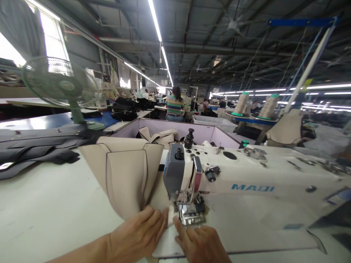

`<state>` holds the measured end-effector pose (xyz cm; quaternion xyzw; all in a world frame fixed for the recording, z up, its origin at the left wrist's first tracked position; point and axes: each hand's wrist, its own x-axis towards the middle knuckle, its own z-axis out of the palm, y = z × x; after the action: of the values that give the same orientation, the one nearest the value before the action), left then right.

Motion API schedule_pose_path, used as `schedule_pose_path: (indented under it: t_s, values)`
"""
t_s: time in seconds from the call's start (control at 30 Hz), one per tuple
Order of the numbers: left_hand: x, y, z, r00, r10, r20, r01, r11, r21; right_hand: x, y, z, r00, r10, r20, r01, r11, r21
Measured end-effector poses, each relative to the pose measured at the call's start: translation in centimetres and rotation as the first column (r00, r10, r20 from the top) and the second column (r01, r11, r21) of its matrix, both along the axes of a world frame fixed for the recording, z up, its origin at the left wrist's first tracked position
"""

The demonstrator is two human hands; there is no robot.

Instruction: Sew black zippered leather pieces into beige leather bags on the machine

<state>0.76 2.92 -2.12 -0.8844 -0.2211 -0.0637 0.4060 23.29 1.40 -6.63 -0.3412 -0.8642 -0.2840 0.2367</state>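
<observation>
A beige fabric piece (124,175) with dark seam lines stands folded on the table, left of the white sewing machine (260,182). My left hand (139,232) is closed on the lower edge of this fabric, its fingertips beside the presser foot. A small pale strip (171,215) lies between my two hands, next to the metal foot (189,213). The index finger of my right hand (201,243) touches the strip's right edge, with the other fingers curled in front of the foot. The needle point cannot be made out.
Dark fabric pieces (41,149) lie at the left. A green fan (65,86) stands behind them. Behind the machine is a lilac-walled bin (214,135) with beige pieces inside. Thread cones (241,104) stand at the right. A person in a striped top (174,106) is further back.
</observation>
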Motion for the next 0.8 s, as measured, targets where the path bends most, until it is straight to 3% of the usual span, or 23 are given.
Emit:
schedule_pose_path:
  t_s: [0.23,0.5,0.67,0.8]
  values:
    - [0.1,0.7,-0.6,0.999,0.038,0.025,-0.037,0.999,-0.032,0.1,0.2,-0.7,1.0,-0.028,-0.001,0.028,0.997,-0.071]
    - [0.6,1.4,-0.4,0.998,0.058,0.025,-0.058,0.998,-0.028,0.1,0.3,-0.7,1.0,-0.028,-0.01,0.026,0.993,-0.116]
    - [0.6,1.7,-0.1,0.998,0.057,0.017,-0.056,0.998,-0.018,0.1,0.6,-0.6,0.999,0.0,-0.04,-0.003,0.998,-0.056]
    - [0.4,1.6,0.1,1.0,0.028,0.008,-0.028,1.0,0.001,0.3,0.6,-0.5,0.997,0.045,-0.065,-0.041,0.997,0.065]
